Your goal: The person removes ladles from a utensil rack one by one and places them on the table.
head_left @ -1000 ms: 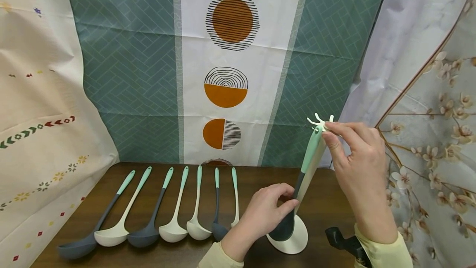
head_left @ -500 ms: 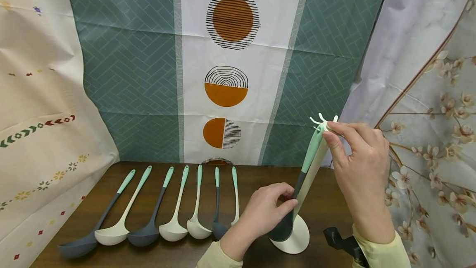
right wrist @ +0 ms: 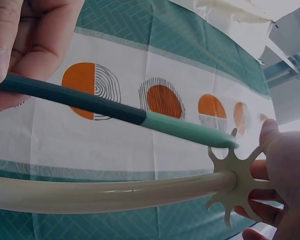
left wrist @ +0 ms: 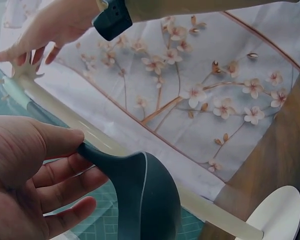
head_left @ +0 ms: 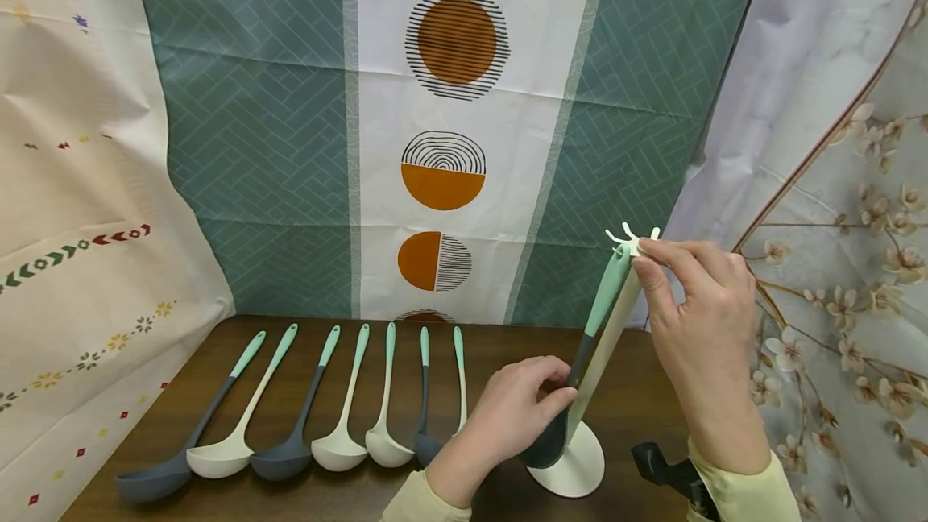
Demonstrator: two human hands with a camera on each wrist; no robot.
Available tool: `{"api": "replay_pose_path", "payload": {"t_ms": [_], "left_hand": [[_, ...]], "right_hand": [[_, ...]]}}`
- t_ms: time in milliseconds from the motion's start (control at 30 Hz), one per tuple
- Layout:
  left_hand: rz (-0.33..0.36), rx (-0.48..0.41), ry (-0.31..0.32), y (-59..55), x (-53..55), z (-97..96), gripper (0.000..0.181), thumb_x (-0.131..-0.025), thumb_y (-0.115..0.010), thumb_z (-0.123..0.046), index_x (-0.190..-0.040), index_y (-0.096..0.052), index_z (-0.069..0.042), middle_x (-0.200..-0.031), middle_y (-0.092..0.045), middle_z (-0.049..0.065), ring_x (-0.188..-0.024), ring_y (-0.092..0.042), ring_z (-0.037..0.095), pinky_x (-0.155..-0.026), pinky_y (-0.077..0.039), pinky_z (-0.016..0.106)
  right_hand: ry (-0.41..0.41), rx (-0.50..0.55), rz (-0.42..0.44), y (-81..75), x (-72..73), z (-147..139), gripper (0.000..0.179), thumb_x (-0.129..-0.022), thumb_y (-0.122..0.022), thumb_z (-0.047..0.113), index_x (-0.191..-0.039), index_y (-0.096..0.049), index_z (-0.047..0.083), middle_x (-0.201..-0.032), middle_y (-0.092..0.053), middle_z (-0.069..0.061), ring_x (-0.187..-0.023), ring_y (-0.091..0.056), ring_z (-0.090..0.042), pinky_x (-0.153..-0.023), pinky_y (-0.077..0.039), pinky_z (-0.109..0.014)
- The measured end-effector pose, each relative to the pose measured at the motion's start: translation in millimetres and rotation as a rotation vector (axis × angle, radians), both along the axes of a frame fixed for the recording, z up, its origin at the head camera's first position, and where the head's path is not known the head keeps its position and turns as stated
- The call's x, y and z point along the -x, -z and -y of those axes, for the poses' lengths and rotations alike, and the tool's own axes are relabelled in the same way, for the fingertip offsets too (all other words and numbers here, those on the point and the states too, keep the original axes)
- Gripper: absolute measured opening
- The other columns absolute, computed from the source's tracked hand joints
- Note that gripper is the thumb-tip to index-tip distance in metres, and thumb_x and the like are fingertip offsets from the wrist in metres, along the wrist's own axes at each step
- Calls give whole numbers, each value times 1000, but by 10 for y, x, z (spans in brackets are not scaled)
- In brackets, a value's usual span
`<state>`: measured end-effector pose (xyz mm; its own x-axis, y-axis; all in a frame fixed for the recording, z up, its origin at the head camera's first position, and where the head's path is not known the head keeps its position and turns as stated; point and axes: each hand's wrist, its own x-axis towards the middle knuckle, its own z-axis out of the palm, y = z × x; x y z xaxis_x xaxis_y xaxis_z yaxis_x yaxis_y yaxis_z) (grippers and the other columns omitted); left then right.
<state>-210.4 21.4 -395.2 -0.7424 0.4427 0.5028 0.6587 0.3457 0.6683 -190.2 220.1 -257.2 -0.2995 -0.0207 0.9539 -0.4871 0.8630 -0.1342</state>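
Note:
A dark grey ladle (head_left: 580, 361) with a mint handle leans along a cream utensil stand (head_left: 607, 341), the handle's top end at one hook. My left hand (head_left: 518, 405) pinches its shaft just above the bowl, between thumb and fingers; the left wrist view shows the dark bowl (left wrist: 147, 195) beyond the fingertips. With thumb and fingers my right hand (head_left: 699, 312) grips the stand's hooked top. From the right wrist view, the mint handle's end (right wrist: 225, 141) meets one prong of the hook ring (right wrist: 235, 172). The stand tilts to the right.
Several ladles lie in a row on the brown table (head_left: 290, 393) to the left, among them a grey ladle (head_left: 155, 480) and a cream ladle (head_left: 221, 457). The stand's round base (head_left: 573, 466) is near the front. Patterned cloths (head_left: 449, 103) hang behind and at both sides.
The stand's top and base have shifted slightly to the right, with my right hand still on it. My left hand keeps its pinch on the ladle.

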Motion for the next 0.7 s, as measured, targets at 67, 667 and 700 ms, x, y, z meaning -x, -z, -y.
{"api": "replay_pose_path", "payload": {"t_ms": [67, 667, 700], "left_hand": [[5, 0, -3, -2, 1, 9, 6, -105, -79, -21, -111, -78, -20, -104, -74, -17, -94, -66, 1, -87, -54, 24], [0, -41, -21, -72, -24, 83, 6, -104, -81, -20, -108, -78, -22, -102, -75, -17, -92, -65, -2, -86, -54, 25], [7, -45, -21, -78, -24, 90, 6, -104, -81, -19, -108, -78, -21, -103, -76, -15, -93, -65, -1, -86, -55, 25]], "right_hand": [[-1, -3, -7, 1, 0, -1, 66, -109, -54, 64, -122, -84, 7, -111, -74, -19, -96, -56, -47, -89, -39, -57], [-5, 14, -16, 15, 15, 3, 64, -111, -52, 61, -121, -84, 7, -110, -73, -19, -97, -56, -48, -90, -39, -59], [-7, 16, -19, 17, 18, 4, 63, -111, -53, 61, -121, -84, 7, -110, -73, -19, -97, -56, -48, -90, -39, -59]]}}
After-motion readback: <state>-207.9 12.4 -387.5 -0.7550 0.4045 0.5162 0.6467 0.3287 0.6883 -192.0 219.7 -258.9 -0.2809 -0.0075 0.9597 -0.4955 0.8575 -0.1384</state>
